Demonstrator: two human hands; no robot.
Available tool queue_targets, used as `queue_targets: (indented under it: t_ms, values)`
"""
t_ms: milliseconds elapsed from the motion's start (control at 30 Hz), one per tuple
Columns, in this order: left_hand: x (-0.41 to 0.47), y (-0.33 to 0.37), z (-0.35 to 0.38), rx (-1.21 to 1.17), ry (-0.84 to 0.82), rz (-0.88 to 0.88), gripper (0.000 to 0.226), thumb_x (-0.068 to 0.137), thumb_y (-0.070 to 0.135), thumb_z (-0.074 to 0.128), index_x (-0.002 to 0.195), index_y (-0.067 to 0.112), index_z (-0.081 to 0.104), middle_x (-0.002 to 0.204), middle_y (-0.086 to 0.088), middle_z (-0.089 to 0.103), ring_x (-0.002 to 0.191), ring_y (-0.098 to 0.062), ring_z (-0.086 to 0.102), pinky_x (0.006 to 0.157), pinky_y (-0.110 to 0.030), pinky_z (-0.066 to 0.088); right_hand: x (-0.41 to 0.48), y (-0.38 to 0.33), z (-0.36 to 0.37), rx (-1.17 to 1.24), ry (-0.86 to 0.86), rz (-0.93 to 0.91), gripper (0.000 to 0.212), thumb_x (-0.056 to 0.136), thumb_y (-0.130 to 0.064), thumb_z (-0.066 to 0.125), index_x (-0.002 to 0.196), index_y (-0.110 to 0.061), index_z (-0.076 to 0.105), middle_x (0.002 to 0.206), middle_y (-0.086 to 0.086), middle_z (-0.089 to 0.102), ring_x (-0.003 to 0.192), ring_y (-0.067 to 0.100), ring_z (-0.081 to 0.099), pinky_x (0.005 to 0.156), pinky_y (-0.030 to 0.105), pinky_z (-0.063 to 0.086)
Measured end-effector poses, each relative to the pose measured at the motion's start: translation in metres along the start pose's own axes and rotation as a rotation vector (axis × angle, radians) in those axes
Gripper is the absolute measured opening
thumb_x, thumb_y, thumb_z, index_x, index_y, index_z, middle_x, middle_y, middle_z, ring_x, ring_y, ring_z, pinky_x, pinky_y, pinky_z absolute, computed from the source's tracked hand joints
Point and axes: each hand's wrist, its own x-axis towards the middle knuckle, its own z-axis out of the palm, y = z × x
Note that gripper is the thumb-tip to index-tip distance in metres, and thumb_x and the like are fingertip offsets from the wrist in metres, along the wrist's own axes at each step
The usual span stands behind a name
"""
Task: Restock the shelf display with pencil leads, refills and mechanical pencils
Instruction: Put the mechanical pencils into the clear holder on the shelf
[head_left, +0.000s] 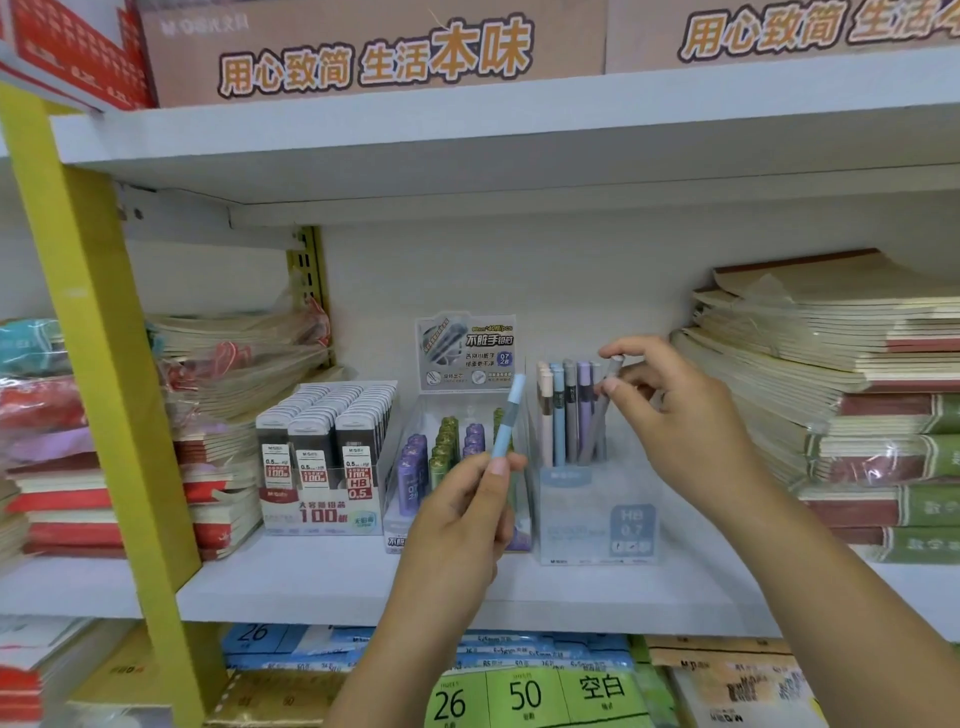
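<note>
On the white shelf stand three display boxes. At the left is a box of black 0.5 HB lead cases. The middle box holds purple and green lead tubes. A clear pencil holder at the right has several pastel mechanical pencils upright in it. My left hand grips a light blue mechanical pencil, tip end down, in front of the middle box. Over the holder, my right hand pinches the top of a grey mechanical pencil whose lower end is inside it.
Stacks of notebooks fill the shelf at the right, close to the holder. Wrapped notebooks are piled at the left, behind a yellow upright. The shelf above carries cardboard boxes. Paper packs lie on the shelf below.
</note>
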Motion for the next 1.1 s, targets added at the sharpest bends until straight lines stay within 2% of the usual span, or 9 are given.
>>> queue_targets:
  t_ms: [100,333,700,767,833,900,1000,1100]
  values:
    - [0.000,-0.001,-0.002,-0.024,-0.004,-0.002,0.027,0.101,0.042,0.046,0.096,0.042,0.073,0.060,0.004,0.046,0.043,-0.002,0.040,0.041,-0.013,0.033,0.001,-0.003,0.001,-0.028,0.003,-0.018,0.022,0.092,-0.027,0.061,0.107,-0.041,0.055,0.087,-0.010,0.064,0.085,0.007,0.059,0.067,0.019,0.042]
    - [0.001,-0.002,-0.003,-0.039,0.008,-0.005,0.030,0.102,0.040,0.044,0.095,0.042,0.073,0.058,0.006,0.045,0.041,0.000,0.038,0.041,-0.009,0.036,0.003,-0.003,0.006,-0.093,0.064,-0.022,0.023,0.093,-0.025,0.059,0.112,-0.038,0.054,0.094,-0.008,0.054,0.081,0.000,0.056,0.064,0.011,0.037]
    - [0.003,-0.006,-0.006,-0.013,-0.004,-0.011,0.029,0.102,0.043,0.043,0.097,0.043,0.072,0.060,0.007,0.045,0.042,0.001,0.039,0.042,-0.009,0.035,0.004,-0.002,0.010,-0.138,-0.030,-0.027,0.026,0.093,-0.027,0.058,0.113,-0.043,0.056,0.090,-0.012,0.053,0.086,0.001,0.053,0.066,0.011,0.034]
    - [0.003,-0.007,-0.006,-0.024,-0.010,-0.018,0.029,0.102,0.042,0.044,0.098,0.044,0.072,0.061,0.007,0.045,0.042,0.001,0.039,0.041,-0.009,0.035,0.006,0.000,0.011,-0.149,-0.065,-0.005,0.029,0.094,-0.028,0.056,0.117,-0.044,0.056,0.089,-0.014,0.058,0.090,0.002,0.048,0.067,0.014,0.035]
    - [0.003,-0.006,-0.006,-0.053,-0.018,-0.033,0.028,0.102,0.040,0.045,0.099,0.043,0.073,0.061,0.007,0.045,0.042,0.000,0.039,0.041,-0.012,0.032,0.010,0.002,0.011,-0.220,-0.078,-0.009,0.030,0.095,-0.029,0.053,0.122,-0.043,0.056,0.090,-0.014,0.061,0.093,0.004,0.038,0.069,0.024,0.035]
    - [0.004,-0.006,-0.005,-0.091,-0.022,-0.044,0.029,0.103,0.037,0.046,0.099,0.041,0.074,0.062,0.007,0.046,0.044,-0.002,0.036,0.042,-0.015,0.029,0.014,0.003,0.011,-0.350,-0.076,-0.036,0.030,0.097,-0.031,0.051,0.124,-0.042,0.058,0.093,-0.011,0.057,0.094,0.007,0.028,0.076,0.029,0.031]
    - [0.004,-0.005,-0.005,-0.146,-0.014,-0.056,0.031,0.103,0.031,0.046,0.096,0.037,0.076,0.063,0.006,0.047,0.047,-0.006,0.034,0.044,-0.017,0.029,0.019,0.006,0.014,-0.457,-0.129,-0.010,0.033,0.099,-0.032,0.046,0.128,-0.045,0.055,0.093,-0.010,0.041,0.096,0.009,0.022,0.078,0.027,0.022]
    - [0.004,-0.005,-0.004,-0.156,-0.015,-0.053,0.031,0.103,0.029,0.046,0.095,0.034,0.076,0.065,0.004,0.048,0.048,-0.006,0.036,0.045,-0.018,0.031,0.019,0.005,0.014,-0.436,-0.189,0.015,0.036,0.101,-0.032,0.042,0.133,-0.045,0.051,0.098,-0.011,0.039,0.099,0.009,0.022,0.080,0.024,0.019]
